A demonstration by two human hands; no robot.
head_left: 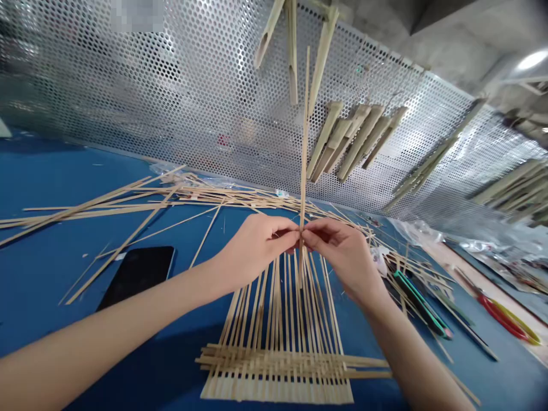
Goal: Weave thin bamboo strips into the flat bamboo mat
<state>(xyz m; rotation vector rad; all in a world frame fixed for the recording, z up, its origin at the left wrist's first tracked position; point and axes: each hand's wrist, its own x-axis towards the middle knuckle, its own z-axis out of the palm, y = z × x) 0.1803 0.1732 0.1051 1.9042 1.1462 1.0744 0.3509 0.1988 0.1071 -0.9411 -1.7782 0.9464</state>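
Observation:
A long thin bamboo strip [305,142] stands nearly upright in front of me, pinched near its lower part between the fingertips of both hands. My left hand [261,245] closes on it from the left, and my right hand [342,251] from the right; the fingertips almost meet. Below my hands lies a partly woven bamboo mat [276,365]. Its many lengthwise strips fan away from me, with several cross strips woven through near the close edge. The cross strips stick out on both sides. My hands hide the far ends of some lengthwise strips.
Loose bamboo strips [240,197] lie along the back of the blue table [47,171]. A black phone [139,274] is at left. At right lie a green utility knife [422,302] and red-yellow scissors [507,317]. Cut bamboo pieces [355,142] hang on a perforated metal panel [192,114].

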